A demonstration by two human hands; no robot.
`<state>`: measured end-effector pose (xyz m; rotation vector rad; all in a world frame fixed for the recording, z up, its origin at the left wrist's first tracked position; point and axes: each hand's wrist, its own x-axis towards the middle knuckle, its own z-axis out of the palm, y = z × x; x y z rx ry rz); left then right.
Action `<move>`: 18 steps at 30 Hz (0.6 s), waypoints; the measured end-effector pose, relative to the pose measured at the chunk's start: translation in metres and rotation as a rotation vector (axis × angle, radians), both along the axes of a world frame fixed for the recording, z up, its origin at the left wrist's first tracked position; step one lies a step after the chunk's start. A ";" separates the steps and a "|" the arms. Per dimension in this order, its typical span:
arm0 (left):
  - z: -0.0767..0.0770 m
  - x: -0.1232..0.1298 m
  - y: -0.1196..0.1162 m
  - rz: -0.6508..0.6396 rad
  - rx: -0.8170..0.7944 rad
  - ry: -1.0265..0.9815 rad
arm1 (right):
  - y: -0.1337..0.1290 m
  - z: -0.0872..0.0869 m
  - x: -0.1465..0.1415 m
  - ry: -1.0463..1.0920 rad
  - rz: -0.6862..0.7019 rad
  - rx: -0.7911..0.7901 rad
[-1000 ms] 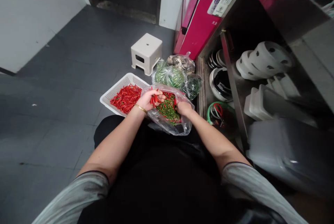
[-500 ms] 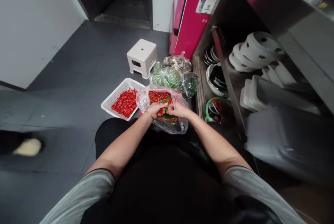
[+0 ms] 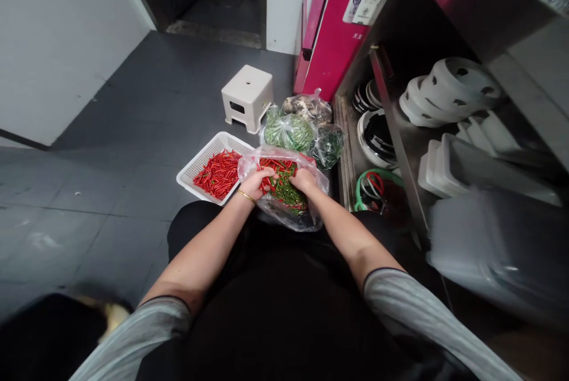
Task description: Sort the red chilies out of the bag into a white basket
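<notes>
A clear plastic bag [image 3: 306,222] lies open in front of my lap, full of red chili peppers with a mass of green stems [image 3: 288,188] showing in the middle. Over the bag's left side, my left hand [image 3: 256,183] is closed around a few red chili peppers [image 3: 265,182], thumb on top. At the right side of the opening, my right hand [image 3: 304,180] has its fingers curled down against the chilies; its fingertips are partly hidden. To the left, a white perforated basket [image 3: 189,175] holds a heap of loose red chili peppers [image 3: 217,173].
Bagged green vegetables [image 3: 288,132] and a white stool [image 3: 247,93] stand beyond the chili bag. On the right, a metal shelf [image 3: 402,150] holds stacked containers, with a green-rimmed basket [image 3: 359,191] below. Another person's shoe [image 3: 113,317] is at lower left.
My hands have moved apart, uncovering the green stems between them. The left hand now has red chilies in its grip. The other person's foot has moved nearer, and the view has shifted slightly.
</notes>
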<state>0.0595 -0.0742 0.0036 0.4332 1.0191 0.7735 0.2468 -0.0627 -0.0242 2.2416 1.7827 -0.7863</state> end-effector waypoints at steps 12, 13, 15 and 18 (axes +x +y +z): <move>-0.011 0.019 -0.011 -0.254 0.131 0.282 | -0.059 0.031 -0.027 0.949 -0.314 -0.116; -0.008 0.016 -0.011 -0.307 0.165 0.290 | -0.058 0.032 -0.025 0.984 -0.305 -0.120; -0.001 0.008 -0.011 -0.432 0.256 0.313 | -0.052 0.033 -0.017 1.022 -0.281 -0.111; 0.006 0.000 -0.013 -0.582 0.379 0.352 | -0.048 0.032 -0.012 0.966 -0.124 -0.087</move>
